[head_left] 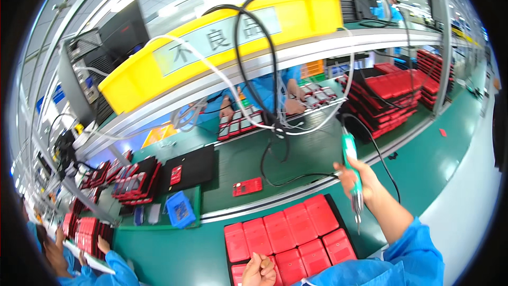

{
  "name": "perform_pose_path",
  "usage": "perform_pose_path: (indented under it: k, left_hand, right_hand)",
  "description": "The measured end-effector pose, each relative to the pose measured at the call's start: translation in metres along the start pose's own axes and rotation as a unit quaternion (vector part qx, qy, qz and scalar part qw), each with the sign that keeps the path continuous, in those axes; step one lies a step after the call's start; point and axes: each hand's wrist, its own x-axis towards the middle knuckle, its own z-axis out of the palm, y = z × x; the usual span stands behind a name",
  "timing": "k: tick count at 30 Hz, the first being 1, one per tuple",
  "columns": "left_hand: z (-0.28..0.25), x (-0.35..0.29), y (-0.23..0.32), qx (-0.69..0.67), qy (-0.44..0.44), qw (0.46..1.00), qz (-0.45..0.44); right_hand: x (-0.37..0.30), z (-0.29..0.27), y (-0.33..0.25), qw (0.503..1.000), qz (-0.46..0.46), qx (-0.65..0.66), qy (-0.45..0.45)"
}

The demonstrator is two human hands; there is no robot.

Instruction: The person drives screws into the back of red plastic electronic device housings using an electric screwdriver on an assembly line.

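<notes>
My right hand (361, 181) is wrapped round a green and white electric screwdriver (350, 151), its metal tip pointing down beside the right edge of a black tray (339, 213). Several red plastic casings (279, 231) lie in rows in that tray. Above the front row is my left hand (259, 271), its fingers curled closed. Whatever it may hold is hidden or too small to make out. A black cable (382, 156) loops down to the right of the screwdriver.
A blue bin of small parts (181, 209) stands left, beside stacked red casings (138, 181). A red piece (247, 186) lies behind the tray. Tall red stacks (383, 95) stand back right. A yellow bin (309, 13) sits on the shelf above hanging cables. Other people's hands (293, 98) work opposite.
</notes>
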Motion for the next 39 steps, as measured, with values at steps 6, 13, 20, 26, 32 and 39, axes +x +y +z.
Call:
perform_pose_path:
  k: [6,13,20,26,32,39]
  left_hand:
    - [-0.009,0.007,-0.007,0.04,-0.043,0.998,-0.009]
    - [-0.007,0.002,-0.008,0.088,-0.052,0.994,0.031]
    - [-0.002,0.002,-0.008,0.08,-0.004,0.997,0.018]
    - [-0.008,0.013,-0.021,0.326,-0.03,0.939,0.106]
    - [0.03,0.015,-0.035,0.583,-0.14,0.79,0.125]
    - [0.04,0.024,-0.054,0.576,-0.183,0.796,0.029]
  right_hand:
    - [0.053,0.007,-0.098,0.989,-0.089,-0.081,0.09]
    - [0.055,-0.006,-0.1,0.979,-0.1,-0.112,0.141]
    - [0.043,0.004,-0.072,0.982,-0.081,-0.102,0.139]
    - [-0.009,0.015,0.0,0.968,-0.145,-0.17,0.118]
    - [-0.042,0.036,0.072,0.955,-0.24,-0.174,-0.024]
    - [-0.055,0.028,0.075,0.948,-0.279,-0.144,-0.042]
